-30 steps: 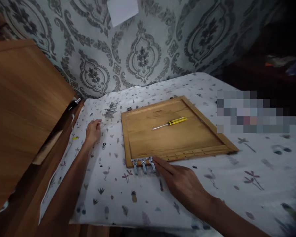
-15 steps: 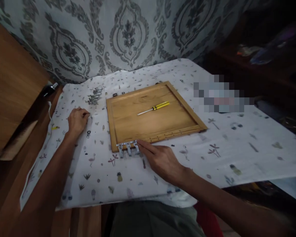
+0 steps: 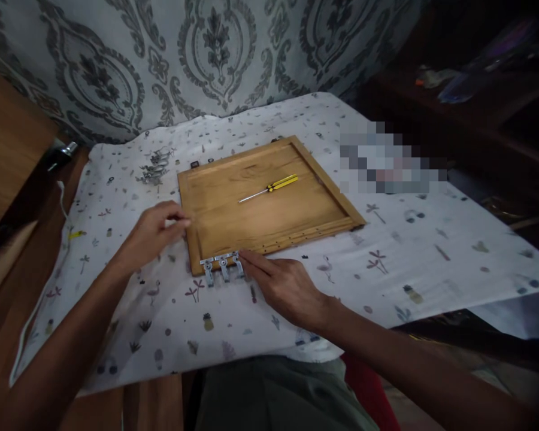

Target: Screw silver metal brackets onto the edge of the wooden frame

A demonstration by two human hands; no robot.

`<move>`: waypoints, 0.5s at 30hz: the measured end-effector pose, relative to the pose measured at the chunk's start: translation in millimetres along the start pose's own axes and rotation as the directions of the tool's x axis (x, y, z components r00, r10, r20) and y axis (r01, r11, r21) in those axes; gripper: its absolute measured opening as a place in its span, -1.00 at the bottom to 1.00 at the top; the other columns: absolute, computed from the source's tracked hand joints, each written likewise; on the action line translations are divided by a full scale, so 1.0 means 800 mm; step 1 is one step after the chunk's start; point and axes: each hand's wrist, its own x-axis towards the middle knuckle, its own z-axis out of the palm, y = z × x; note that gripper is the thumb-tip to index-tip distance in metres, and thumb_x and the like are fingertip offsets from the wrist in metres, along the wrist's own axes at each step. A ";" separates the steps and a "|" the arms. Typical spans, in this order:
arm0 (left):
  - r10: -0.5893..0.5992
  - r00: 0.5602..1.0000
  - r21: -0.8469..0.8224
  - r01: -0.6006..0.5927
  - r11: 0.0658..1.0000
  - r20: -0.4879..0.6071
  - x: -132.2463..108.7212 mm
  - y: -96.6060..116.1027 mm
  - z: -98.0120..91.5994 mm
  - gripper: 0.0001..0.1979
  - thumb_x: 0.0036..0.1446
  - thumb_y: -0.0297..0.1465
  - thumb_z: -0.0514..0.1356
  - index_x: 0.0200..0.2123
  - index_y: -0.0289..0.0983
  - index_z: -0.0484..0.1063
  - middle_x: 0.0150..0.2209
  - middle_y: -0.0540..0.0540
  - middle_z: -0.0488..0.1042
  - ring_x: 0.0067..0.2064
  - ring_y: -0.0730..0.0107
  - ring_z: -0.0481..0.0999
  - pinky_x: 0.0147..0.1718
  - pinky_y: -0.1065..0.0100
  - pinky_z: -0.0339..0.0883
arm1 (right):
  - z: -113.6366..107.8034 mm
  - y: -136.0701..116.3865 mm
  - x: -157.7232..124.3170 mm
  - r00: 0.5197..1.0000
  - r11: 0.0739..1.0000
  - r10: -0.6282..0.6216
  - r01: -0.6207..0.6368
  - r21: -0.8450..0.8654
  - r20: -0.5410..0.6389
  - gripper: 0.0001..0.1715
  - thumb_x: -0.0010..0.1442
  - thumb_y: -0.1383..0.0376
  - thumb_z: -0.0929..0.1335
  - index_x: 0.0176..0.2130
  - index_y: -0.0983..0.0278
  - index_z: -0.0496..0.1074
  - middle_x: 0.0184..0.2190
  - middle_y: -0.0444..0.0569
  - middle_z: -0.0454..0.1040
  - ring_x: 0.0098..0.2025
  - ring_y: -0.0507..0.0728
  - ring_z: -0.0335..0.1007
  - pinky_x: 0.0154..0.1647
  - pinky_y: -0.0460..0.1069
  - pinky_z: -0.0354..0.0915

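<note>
A framed wooden panel (image 3: 269,191) lies flat on the patterned cloth. Along its near left edge sit three silver metal brackets (image 3: 223,263) side by side, their curved arms sticking out past the frame. My right hand (image 3: 287,287) grips the rightmost bracket (image 3: 238,265) with fingertips and thumb, holding it against the frame. Over the panel's left edge is my left hand (image 3: 161,230), thumb and forefinger brought together; anything between them is too small to make out. A screwdriver (image 3: 269,188) with a yellow and black handle rests on the panel. Small dark holes dot the near frame strip.
A pile of loose metal brackets (image 3: 155,166) lies on the cloth (image 3: 260,323) behind my left hand. A blurred-out item (image 3: 390,161) is at the right. Wooden furniture (image 3: 13,143) stands at the left, and a patterned curtain (image 3: 215,48) hangs behind.
My left hand has moved right and nearer, from beside the loose brackets to the panel's left edge. My right hand stays at the rightmost bracket. The whole view has shifted slightly.
</note>
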 end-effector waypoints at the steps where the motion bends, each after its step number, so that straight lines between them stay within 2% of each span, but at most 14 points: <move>1: 0.077 0.988 -0.104 -0.063 0.993 0.136 -0.003 0.020 0.002 -0.77 0.21 -0.19 0.17 -0.31 -0.23 0.50 -0.29 -0.05 0.54 -0.23 0.28 0.50 -0.25 0.34 0.34 | 0.000 0.000 0.000 1.000 1.000 -0.003 0.003 -0.002 0.002 -0.47 0.16 0.65 0.21 0.05 0.44 0.49 0.08 0.13 0.60 -0.37 0.07 0.56 -0.44 -0.02 0.41; 3: 0.198 0.921 -0.217 -0.129 0.968 0.335 -0.006 0.055 0.004 -0.76 0.26 -0.21 0.15 -0.34 -0.23 0.48 -0.34 -0.03 0.51 -0.29 0.34 0.48 -0.32 0.37 0.28 | 0.000 0.000 0.000 1.000 1.000 -0.009 0.009 -0.006 0.008 -0.47 0.19 0.64 0.21 0.07 0.44 0.48 0.09 0.12 0.60 -0.36 0.07 0.57 -0.43 -0.01 0.43; 4: 0.256 0.881 -0.247 -0.166 0.955 0.397 -0.006 0.069 0.005 -0.76 0.29 -0.25 0.13 -0.36 -0.24 0.47 -0.35 -0.02 0.49 -0.30 0.36 0.47 -0.31 0.38 0.27 | 0.000 0.000 0.000 1.000 1.000 -0.010 0.010 -0.008 0.010 -0.48 0.20 0.63 0.21 0.07 0.43 0.48 0.09 0.12 0.60 -0.36 0.07 0.56 -0.43 -0.02 0.43; 6: 0.327 0.813 -0.233 -0.240 0.942 0.483 -0.005 0.088 0.007 -0.77 0.32 -0.31 0.12 -0.38 -0.24 0.43 -0.37 -0.01 0.47 -0.28 0.36 0.46 -0.29 0.37 0.24 | -0.001 0.000 0.000 1.000 1.000 -0.012 0.012 -0.012 0.016 -0.49 0.22 0.62 0.21 0.08 0.43 0.47 0.10 0.12 0.59 -0.36 0.07 0.56 -0.43 -0.01 0.43; 7: 0.342 0.792 -0.207 -0.273 0.939 0.506 -0.004 0.093 0.008 -0.78 0.33 -0.34 0.12 -0.39 -0.25 0.41 -0.37 -0.01 0.47 -0.27 0.35 0.46 -0.28 0.36 0.23 | -0.001 0.000 0.001 1.000 1.000 -0.013 0.014 -0.012 0.020 -0.49 0.22 0.61 0.21 0.09 0.44 0.46 0.11 0.12 0.58 -0.36 0.07 0.56 -0.43 -0.01 0.43; 10: 0.340 0.770 -0.111 -0.335 0.936 0.539 0.001 0.099 0.012 -0.80 0.33 -0.41 0.12 -0.39 -0.25 0.36 -0.35 -0.02 0.46 -0.24 0.32 0.44 -0.27 0.34 0.21 | -0.002 -0.001 0.001 0.998 1.000 -0.012 0.012 -0.016 0.056 -0.46 0.23 0.61 0.19 0.14 0.46 0.41 0.13 0.16 0.56 -0.36 0.08 0.56 -0.44 0.01 0.44; 15: 0.284 0.757 0.001 -0.352 0.936 0.589 0.005 0.104 0.016 -0.77 0.35 -0.46 0.12 -0.42 -0.26 0.33 -0.36 -0.02 0.45 -0.24 0.32 0.43 -0.25 0.33 0.20 | -0.002 -0.001 0.000 0.995 1.000 -0.014 0.015 -0.012 0.101 -0.49 0.25 0.59 0.21 0.15 0.47 0.39 0.17 0.23 0.52 -0.37 0.09 0.55 -0.45 0.02 0.44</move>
